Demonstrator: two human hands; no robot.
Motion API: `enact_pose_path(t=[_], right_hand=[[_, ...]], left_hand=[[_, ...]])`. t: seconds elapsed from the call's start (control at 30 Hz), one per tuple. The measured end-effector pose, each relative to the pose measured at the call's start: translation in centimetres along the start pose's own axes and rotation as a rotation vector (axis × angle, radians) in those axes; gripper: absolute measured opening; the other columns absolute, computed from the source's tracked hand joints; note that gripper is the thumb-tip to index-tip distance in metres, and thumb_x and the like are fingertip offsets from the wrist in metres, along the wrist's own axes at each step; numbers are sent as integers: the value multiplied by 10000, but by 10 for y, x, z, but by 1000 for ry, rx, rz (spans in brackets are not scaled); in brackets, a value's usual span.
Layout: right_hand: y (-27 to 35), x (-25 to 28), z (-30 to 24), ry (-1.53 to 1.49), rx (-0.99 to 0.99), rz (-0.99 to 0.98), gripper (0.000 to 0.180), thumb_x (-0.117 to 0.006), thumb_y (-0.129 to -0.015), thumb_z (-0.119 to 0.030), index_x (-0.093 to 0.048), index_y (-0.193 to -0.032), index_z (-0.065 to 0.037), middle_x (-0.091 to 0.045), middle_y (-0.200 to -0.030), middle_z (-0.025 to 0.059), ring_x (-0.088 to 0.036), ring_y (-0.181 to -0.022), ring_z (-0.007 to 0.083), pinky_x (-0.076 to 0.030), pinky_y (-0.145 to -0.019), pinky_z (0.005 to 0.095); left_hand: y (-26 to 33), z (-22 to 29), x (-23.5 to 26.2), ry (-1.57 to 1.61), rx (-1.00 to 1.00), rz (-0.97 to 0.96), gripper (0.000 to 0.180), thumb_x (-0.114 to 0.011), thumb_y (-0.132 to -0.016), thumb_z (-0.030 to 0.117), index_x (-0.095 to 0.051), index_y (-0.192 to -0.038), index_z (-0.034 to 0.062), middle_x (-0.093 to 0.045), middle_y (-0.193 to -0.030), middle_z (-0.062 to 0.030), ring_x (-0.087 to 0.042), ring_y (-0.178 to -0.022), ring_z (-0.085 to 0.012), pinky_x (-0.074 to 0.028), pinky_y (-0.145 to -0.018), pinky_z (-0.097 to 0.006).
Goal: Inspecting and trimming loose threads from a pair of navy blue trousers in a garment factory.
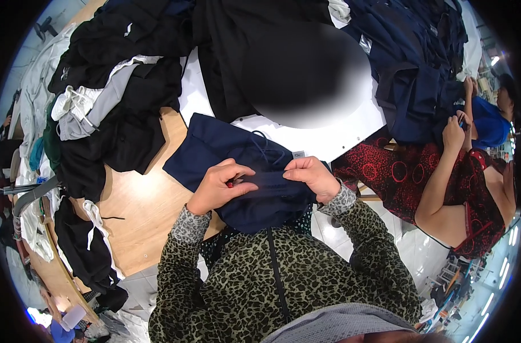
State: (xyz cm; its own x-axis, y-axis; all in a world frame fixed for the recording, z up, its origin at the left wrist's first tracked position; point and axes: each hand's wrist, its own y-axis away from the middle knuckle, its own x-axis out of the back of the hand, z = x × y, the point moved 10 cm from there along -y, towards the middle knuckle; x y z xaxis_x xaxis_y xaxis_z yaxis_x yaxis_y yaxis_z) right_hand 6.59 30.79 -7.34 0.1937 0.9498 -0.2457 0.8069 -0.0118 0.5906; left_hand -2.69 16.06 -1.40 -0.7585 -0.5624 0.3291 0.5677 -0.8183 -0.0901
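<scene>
With the left hand (217, 186) and the right hand (311, 176) each in a pinching grip on the navy garment (226, 151), the small red tool (230, 184) at 9 o'clock of the pinched fold could nick the cloth.

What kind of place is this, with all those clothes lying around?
Probably a garment workshop. Dark garments are heaped on a wooden table, the person's left hand and right hand work a navy garment, and a co-worker handles blue cloth nearby.

We see a matt navy cloth garment (237, 166) with a thin cord, a smooth, faintly shiny light wooden tabletop (140, 211), heaps of soft black knit clothing (123, 131), and our own leopard-print woven sleeves (215, 268).
</scene>
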Motion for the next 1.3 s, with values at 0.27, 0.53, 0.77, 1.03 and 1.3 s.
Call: enact_pose_path(t=[0.27,0.53,0.77,1.03,1.3], right_hand=[[1,-7,2,-168,-69,-60,137,-617,-821,-71,-667,-912,19,-672,-833,47,-618,-733,95,-485,-717,213],[-1,-7,2,-211,-30,-82,148,-574,-860,-81,-648,-934,23,-678,-854,62,-635,-725,97,-511,-713,223],[-2,-7,4,-231,-18,-38,157,-575,-902,-124,-653,-941,6,-674,-855,32,-626,-736,77,-500,-707,207],[1,-8,-13,41,191,34,211,-561,-934,-163,-650,-930,27,-612,-819,-47,-511,-748,14,-424,-685,173],[5,-11,-13,-30,180,-5,205,-542,-942,-146,-645,-930,31,-606,-830,-42,-506,-765,15,-418,-694,171]], left_hand=[[2,-11,1,2,53,11,291,-799,-693,122,-673,-939,30,-505,-687,-12,-483,-613,-98,-388,-546,-233],[2,-13,1,17,66,36,284,-793,-697,120,-674,-939,29,-512,-693,-10,-469,-619,-101,-389,-555,-235],[-5,-2,-2,-125,-19,48,249,-775,-719,137,-678,-929,46,-559,-718,-29,-525,-689,-144,-443,-587,-259],[-14,36,-2,-27,70,219,138,-702,-795,93,-683,-903,10,-635,-765,-77,-566,-567,-130,-456,-544,-245],[-25,-20,-43,364,405,12,172,-700,-789,118,-663,-849,-40,-620,-617,-46,-556,-551,-58,-424,-477,-224]])
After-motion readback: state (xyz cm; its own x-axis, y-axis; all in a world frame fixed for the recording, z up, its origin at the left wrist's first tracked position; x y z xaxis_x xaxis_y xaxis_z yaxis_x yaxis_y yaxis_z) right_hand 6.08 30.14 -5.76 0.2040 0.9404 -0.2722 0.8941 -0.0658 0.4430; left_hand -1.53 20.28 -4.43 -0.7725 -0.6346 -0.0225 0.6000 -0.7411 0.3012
